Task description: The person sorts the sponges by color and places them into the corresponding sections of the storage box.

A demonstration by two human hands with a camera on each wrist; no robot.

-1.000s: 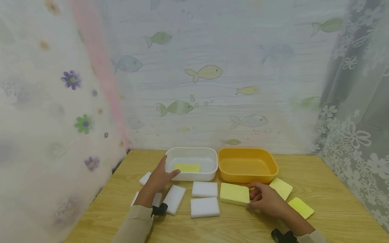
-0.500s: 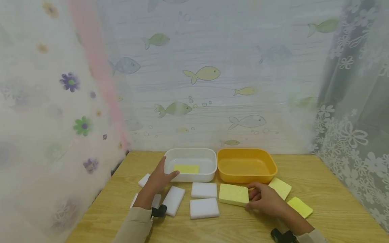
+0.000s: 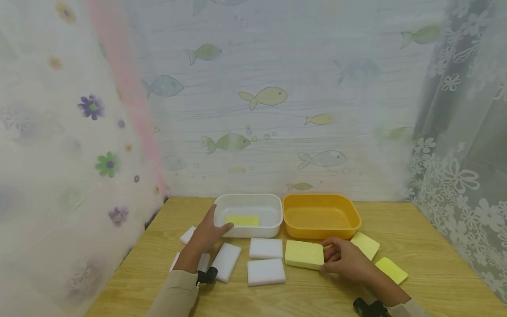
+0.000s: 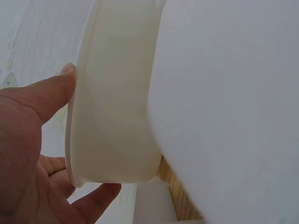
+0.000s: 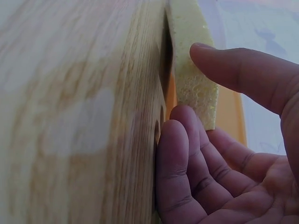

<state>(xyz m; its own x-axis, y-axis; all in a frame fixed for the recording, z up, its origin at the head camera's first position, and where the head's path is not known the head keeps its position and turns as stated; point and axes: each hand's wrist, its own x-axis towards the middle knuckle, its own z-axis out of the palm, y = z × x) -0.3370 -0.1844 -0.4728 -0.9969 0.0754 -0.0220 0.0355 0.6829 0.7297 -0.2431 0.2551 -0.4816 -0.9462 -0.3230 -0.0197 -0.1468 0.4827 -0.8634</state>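
My left hand (image 3: 207, 231) holds the left end of a white plastic basin (image 3: 269, 230). In the left wrist view the thumb presses on the basin's rim (image 4: 71, 126) and the fingers reach round its end. A flat yellow sponge (image 3: 242, 220) lies inside that basin. My right hand (image 3: 346, 260) grips another yellow sponge (image 3: 304, 254) by its right end, just in front of the orange basin (image 3: 322, 232). From the right wrist, the thumb sits on the sponge's side edge (image 5: 191, 60), with curled fingers at its end, close to the tabletop.
Several white sponges (image 3: 266, 271) lie on the wooden table (image 3: 309, 295), in front and to the left, some partly behind the left forearm. Two yellow sponges (image 3: 365, 245) lie beyond the right hand. The basins stand side by side before a fish-patterned curtain (image 3: 269, 176).
The view shifted slightly early on. Both hands, the gripped sponge and the basins stay practically where they were.
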